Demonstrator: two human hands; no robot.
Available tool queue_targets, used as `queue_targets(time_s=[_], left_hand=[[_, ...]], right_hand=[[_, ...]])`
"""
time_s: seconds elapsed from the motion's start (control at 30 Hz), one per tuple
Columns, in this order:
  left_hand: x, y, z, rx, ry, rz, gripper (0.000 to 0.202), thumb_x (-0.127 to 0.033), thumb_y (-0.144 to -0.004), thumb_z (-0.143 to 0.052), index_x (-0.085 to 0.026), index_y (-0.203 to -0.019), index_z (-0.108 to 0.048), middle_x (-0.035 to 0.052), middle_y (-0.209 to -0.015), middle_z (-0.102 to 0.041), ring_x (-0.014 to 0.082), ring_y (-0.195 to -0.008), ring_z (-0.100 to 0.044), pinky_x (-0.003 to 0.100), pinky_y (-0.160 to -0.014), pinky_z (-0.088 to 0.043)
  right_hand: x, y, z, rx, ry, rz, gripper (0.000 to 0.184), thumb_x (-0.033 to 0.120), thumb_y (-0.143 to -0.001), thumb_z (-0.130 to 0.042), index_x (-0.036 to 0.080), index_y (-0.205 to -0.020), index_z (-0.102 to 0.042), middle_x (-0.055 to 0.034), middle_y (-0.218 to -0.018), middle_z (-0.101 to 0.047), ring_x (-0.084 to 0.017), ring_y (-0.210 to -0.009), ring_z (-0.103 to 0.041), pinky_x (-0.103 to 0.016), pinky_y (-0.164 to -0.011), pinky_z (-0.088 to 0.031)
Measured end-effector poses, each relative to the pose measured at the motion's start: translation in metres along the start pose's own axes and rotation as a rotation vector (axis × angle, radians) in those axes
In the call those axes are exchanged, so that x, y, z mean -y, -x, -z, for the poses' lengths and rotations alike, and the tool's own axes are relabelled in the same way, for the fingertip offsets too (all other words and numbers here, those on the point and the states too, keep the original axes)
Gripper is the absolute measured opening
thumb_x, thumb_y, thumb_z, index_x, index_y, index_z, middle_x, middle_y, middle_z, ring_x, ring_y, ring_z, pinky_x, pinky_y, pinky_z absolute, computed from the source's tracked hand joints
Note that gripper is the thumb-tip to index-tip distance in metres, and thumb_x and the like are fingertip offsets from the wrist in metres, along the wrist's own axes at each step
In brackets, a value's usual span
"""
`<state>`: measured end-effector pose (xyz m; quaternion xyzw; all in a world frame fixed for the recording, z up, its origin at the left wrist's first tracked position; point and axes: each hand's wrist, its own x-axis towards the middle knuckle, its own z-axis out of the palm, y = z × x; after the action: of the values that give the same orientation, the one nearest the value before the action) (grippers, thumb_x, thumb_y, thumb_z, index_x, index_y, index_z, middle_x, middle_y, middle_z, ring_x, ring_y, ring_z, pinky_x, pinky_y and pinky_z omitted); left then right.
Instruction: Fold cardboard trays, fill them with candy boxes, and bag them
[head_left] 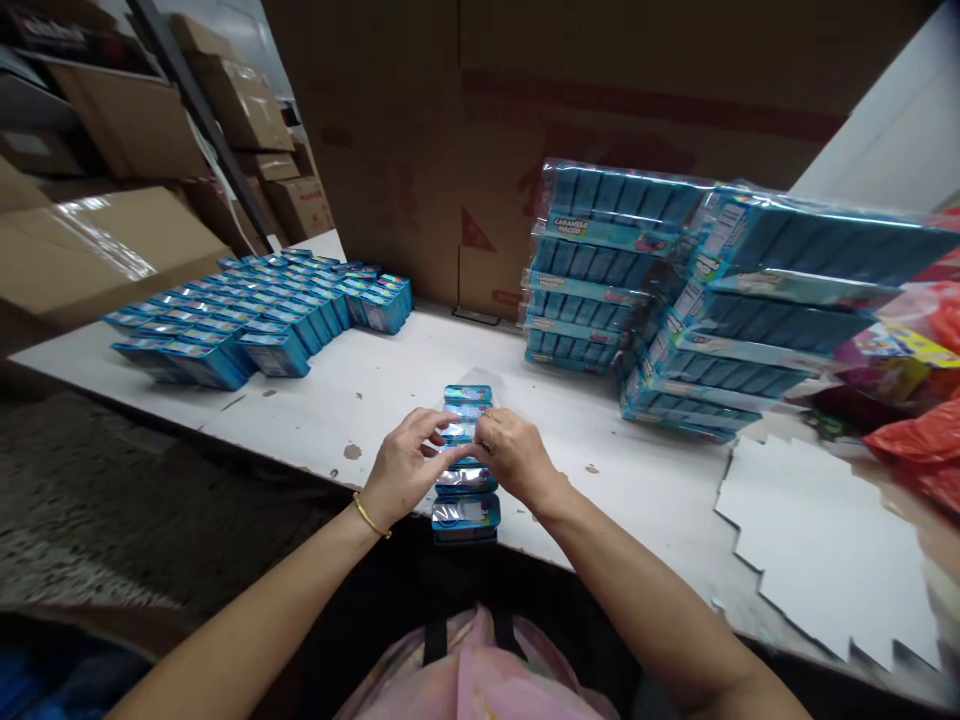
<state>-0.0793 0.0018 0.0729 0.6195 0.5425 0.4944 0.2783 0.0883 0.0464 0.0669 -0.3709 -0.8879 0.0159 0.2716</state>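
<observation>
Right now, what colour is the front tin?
The front tin is bright blue with a silver-white label; head view.

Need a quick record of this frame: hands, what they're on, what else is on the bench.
left hand: fingers on a row of small blue tins; gold bangle at wrist
right hand: fingers on the same row
bench: white table, scuffed
left of hands: loose blue tins in packed rows
right of hands: shrink-wrapped blue packs, stacked; flat white cardboard blank
</observation>
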Motion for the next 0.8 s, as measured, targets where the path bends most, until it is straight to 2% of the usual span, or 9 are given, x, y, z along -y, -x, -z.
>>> queue_targets(time_s=[0.07, 0.1, 0.23, 0.33, 0.4, 0.5, 0.63, 0.7, 0.8], left_hand=[[0.005, -0.001, 0.002, -0.031, -0.086, -0.036, 0.014, -0.024, -0.069, -0.060, -0.020, -0.081, -0.064, 0.0030, -0.083, -0.061, 0.0133, -0.073, -0.057, 0.022, -0.066, -0.045], [0.008, -0.002, 0.003, -0.054, -0.118, -0.045, 0.011, -0.023, -0.071, -0.056, -0.019, -0.078, -0.064, 0.0030, -0.081, -0.062, 0.0134, -0.073, -0.057, 0.022, -0.067, -0.044], [0.016, -0.003, 0.006, -0.080, -0.303, -0.064, 0.012, -0.020, -0.071, -0.052, -0.019, -0.077, -0.062, 0.0006, -0.072, -0.062, 0.0119, -0.063, -0.055, 0.021, -0.060, -0.041], [0.012, -0.003, 0.006, -0.090, -0.500, -0.090, 0.013, -0.025, -0.071, -0.054, -0.020, -0.081, -0.061, -0.0023, -0.058, -0.056, 0.0108, -0.053, -0.049, 0.021, -0.055, -0.037], [0.009, -0.005, 0.006, -0.102, -0.585, -0.129, 0.011, -0.029, -0.072, -0.055, -0.021, -0.077, -0.061, -0.0015, -0.059, -0.056, 0.0112, -0.054, -0.049, 0.021, -0.056, -0.036], [0.009, -0.014, 0.007, -0.195, -0.473, -0.106, 0.012, -0.031, -0.071, -0.057, -0.020, -0.066, -0.059, -0.0008, -0.059, -0.057, 0.0114, -0.056, -0.052, 0.021, -0.056, -0.038], [0.016, -0.043, 0.011, -0.330, -0.169, -0.020, 0.013, -0.028, -0.067, -0.061, -0.019, -0.076, -0.062, -0.0017, -0.065, -0.060, 0.0088, -0.051, -0.055, 0.018, -0.053, -0.042], [0.014, -0.062, 0.016, -0.389, -0.115, -0.018, 0.016, -0.026, -0.069, -0.059, -0.017, -0.082, -0.062, -0.0010, -0.069, -0.062, 0.0071, -0.048, -0.054, 0.017, -0.051, -0.043], [0.004, -0.083, 0.021, -0.522, 0.079, -0.057, 0.030, -0.029, -0.075, -0.054, -0.018, -0.104, -0.054, 0.0014, -0.081, -0.064, 0.0068, -0.054, -0.058, 0.016, -0.050, -0.044]], right_hand=[[0.000, -0.004, -0.001, 0.031, -0.064, 0.042, 0.028, 0.043, -0.079, -0.054, 0.019, -0.064, -0.052, -0.0005, -0.068, -0.056, -0.012, -0.068, -0.049, -0.022, -0.058, -0.032], [0.000, -0.005, -0.001, 0.043, -0.098, 0.052, 0.029, 0.043, -0.079, -0.053, 0.018, -0.062, -0.051, 0.0003, -0.067, -0.055, -0.011, -0.067, -0.048, -0.021, -0.057, -0.032], [0.007, -0.008, 0.009, 0.021, -0.016, 0.057, 0.025, 0.034, -0.084, -0.049, 0.018, -0.064, -0.051, -0.0007, -0.069, -0.055, -0.012, -0.066, -0.048, -0.023, -0.058, -0.032], [0.021, -0.004, 0.020, 0.021, 0.166, 0.279, 0.018, 0.021, -0.086, -0.044, 0.019, -0.071, -0.054, -0.0033, -0.074, -0.056, -0.015, -0.069, -0.047, -0.027, -0.061, -0.032], [0.025, 0.000, 0.023, 0.036, 0.248, 0.328, 0.017, 0.014, -0.084, -0.042, 0.019, -0.074, -0.054, -0.0046, -0.075, -0.057, -0.016, -0.069, -0.048, -0.029, -0.061, -0.032], [0.006, 0.005, 0.015, 0.045, 0.384, 0.009, 0.014, 0.010, -0.081, -0.044, 0.017, -0.076, -0.055, -0.0074, -0.073, -0.058, -0.017, -0.065, -0.051, -0.029, -0.057, -0.031], [-0.041, -0.007, 0.002, 0.090, 0.366, -0.424, 0.015, 0.019, -0.083, -0.044, 0.017, -0.079, -0.059, -0.0082, -0.067, -0.061, -0.016, -0.058, -0.055, -0.026, -0.053, -0.032], [-0.053, -0.022, 0.004, 0.033, 0.261, -0.517, 0.021, 0.025, -0.085, -0.042, 0.018, -0.081, -0.061, -0.0082, -0.066, -0.062, -0.018, -0.062, -0.057, -0.026, -0.056, -0.035], [-0.053, -0.047, 0.013, -0.264, 0.013, -0.472, 0.029, 0.027, -0.087, -0.036, 0.020, -0.105, -0.058, -0.0086, -0.084, -0.065, -0.019, -0.077, -0.059, -0.028, -0.065, -0.040]])
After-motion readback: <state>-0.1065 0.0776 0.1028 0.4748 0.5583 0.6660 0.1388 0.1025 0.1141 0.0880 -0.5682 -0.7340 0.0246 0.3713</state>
